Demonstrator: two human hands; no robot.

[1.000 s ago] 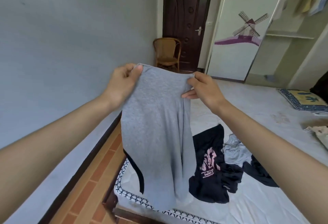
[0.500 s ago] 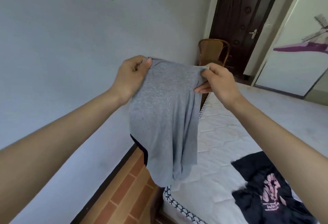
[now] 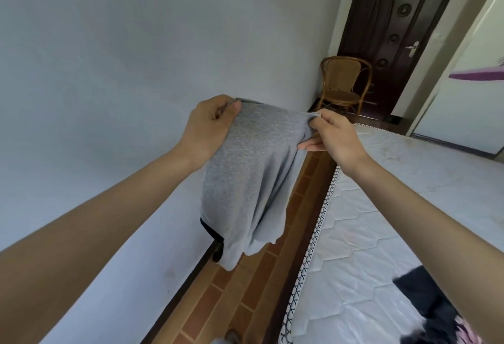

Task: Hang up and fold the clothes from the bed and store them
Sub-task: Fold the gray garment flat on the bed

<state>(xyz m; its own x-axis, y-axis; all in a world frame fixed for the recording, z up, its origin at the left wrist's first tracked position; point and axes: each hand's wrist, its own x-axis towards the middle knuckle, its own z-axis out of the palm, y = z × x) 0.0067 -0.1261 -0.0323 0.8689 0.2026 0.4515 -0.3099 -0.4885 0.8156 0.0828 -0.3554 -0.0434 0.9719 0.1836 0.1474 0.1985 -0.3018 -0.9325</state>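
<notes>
A grey garment (image 3: 251, 177) with a dark trim at its lower left hangs in the air over the strip of floor between the wall and the bed. My left hand (image 3: 210, 128) pinches its top left corner, and my right hand (image 3: 332, 139) pinches its top right corner. The cloth is stretched between both hands and droops below them. A black garment with a pink print (image 3: 436, 313) lies on the white mattress (image 3: 381, 234) at the lower right, partly behind my right forearm.
A pale wall fills the left. Brown tiled floor (image 3: 245, 297) runs between wall and bed. A wicker chair (image 3: 343, 84) stands in the far corner before a dark wooden door (image 3: 395, 22). A white wardrobe door (image 3: 469, 92) is at the right edge.
The view has swung left, away from the bed. The grey garment has moved with both hands from above the mattress to above the floor beside the wall. Both grips are unchanged.
</notes>
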